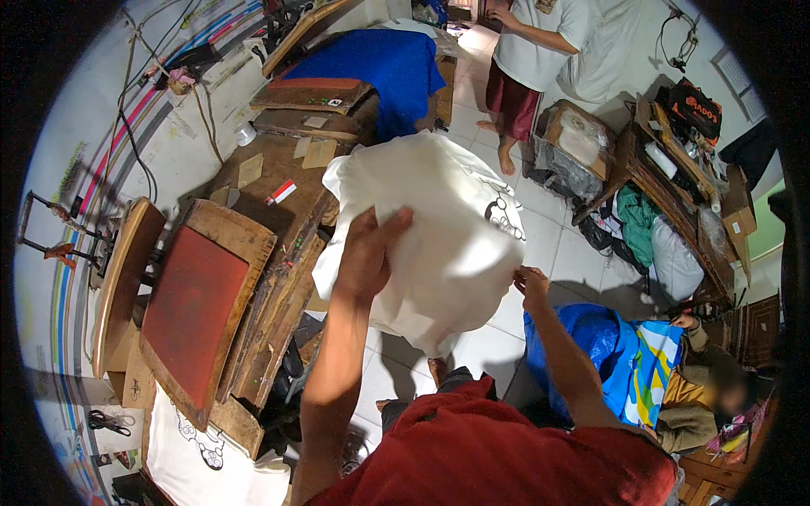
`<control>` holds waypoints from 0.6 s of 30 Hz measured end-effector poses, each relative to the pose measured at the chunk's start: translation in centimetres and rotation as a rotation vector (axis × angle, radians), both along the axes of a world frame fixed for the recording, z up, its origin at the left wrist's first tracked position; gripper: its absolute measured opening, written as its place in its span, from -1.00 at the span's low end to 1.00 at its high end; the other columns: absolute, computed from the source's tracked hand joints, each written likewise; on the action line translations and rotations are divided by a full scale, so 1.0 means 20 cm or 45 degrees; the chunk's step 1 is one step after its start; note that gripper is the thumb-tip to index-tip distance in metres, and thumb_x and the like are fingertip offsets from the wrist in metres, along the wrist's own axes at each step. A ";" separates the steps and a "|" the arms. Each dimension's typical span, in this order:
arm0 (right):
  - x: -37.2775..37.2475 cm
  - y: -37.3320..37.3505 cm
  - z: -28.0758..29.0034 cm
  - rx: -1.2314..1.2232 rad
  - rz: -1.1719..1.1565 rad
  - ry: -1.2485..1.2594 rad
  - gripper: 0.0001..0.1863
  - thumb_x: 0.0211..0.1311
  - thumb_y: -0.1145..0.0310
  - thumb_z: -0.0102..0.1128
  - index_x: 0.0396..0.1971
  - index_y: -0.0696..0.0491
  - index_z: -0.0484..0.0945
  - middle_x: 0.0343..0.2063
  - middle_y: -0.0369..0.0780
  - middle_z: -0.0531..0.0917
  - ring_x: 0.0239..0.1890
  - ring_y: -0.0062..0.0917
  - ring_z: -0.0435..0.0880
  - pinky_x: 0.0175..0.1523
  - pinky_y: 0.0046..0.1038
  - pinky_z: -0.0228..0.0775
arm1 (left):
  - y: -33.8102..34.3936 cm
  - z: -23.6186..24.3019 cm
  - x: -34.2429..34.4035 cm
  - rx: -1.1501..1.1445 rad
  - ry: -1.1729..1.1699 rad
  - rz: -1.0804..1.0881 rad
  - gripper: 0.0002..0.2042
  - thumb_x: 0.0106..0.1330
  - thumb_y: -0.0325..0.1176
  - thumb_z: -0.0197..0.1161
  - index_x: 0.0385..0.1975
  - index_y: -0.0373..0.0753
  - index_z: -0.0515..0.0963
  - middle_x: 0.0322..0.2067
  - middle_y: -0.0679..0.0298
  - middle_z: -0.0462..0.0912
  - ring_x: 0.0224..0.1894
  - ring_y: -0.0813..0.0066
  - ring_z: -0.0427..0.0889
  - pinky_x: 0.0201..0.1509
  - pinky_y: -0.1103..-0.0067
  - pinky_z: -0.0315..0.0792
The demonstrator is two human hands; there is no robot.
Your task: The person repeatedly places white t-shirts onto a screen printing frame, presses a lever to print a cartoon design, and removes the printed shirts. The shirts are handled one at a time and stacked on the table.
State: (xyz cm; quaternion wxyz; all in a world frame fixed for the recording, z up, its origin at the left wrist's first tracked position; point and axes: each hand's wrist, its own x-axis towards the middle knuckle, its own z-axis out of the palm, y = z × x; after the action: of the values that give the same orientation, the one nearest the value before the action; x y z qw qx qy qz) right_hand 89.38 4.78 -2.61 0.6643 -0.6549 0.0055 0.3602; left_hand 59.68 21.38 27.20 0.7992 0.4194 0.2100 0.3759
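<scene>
A white cloth (430, 253) with a black printed outline design near its right edge hangs spread in front of me, partly blurred. My left hand (369, 257) is closed on its left side, thumb lying over the fabric; the other fingers are mostly hidden. At the cloth's right edge, my right hand (531, 285) pinches the fabric between thumb and fingertips. The lower part of the cloth droops toward my feet.
A worn wooden bench (278, 181) runs along the left, bearing a red-faced wooden board (198, 312) and a blue cloth (371, 67). Another printed white cloth (219, 464) lies lower left. One person (540, 51) stands ahead; another sits lower right beside a blue bag (574, 337).
</scene>
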 end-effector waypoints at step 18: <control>-0.46 0.29 0.75 0.831 1.107 -0.290 -0.33 0.10 0.14 0.15 0.23 0.01 0.24 0.16 -0.20 0.37 0.19 -0.28 0.34 0.27 -0.17 0.17 | 0.04 0.62 -0.61 0.242 -0.769 0.414 -0.71 0.37 -0.25 0.04 -0.13 -0.36 0.51 -0.16 0.09 0.62 -0.10 0.24 0.60 0.08 0.35 0.44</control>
State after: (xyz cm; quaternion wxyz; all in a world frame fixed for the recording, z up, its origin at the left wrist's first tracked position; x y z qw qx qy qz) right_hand 80.23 10.49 12.39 0.6193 -0.3918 -0.4491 0.5113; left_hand 47.54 22.14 39.57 0.7123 0.3228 -0.0078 0.6232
